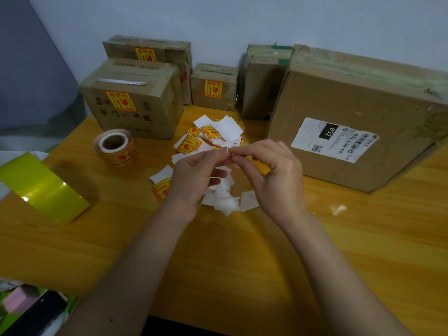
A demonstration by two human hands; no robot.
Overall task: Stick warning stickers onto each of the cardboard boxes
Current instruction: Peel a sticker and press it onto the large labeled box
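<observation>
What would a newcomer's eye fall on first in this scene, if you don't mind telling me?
Probably the two hands at the centre: the left hand and right hand meet fingertip to fingertip, pinching a small sticker above a heap of white backing papers. Next, the big cardboard box leaning at the right, which shows only a shipping label, while three boxes at the back left already carry yellow-and-red warning stickers. A sticker roll stands left of the heap.

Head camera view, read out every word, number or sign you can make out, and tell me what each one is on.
"032", white on a black patch: shipping label on the large box.
"032-038-E01": same shipping label, beside a barcode and a QR code.
"11": printed on the front left box.
Chinese brush lettering on that box: unreadable.
Yellow and red warning stickers with a broken-glass sign: Chinese heading too blurred to read.
Sticker roll: print unreadable.
</observation>
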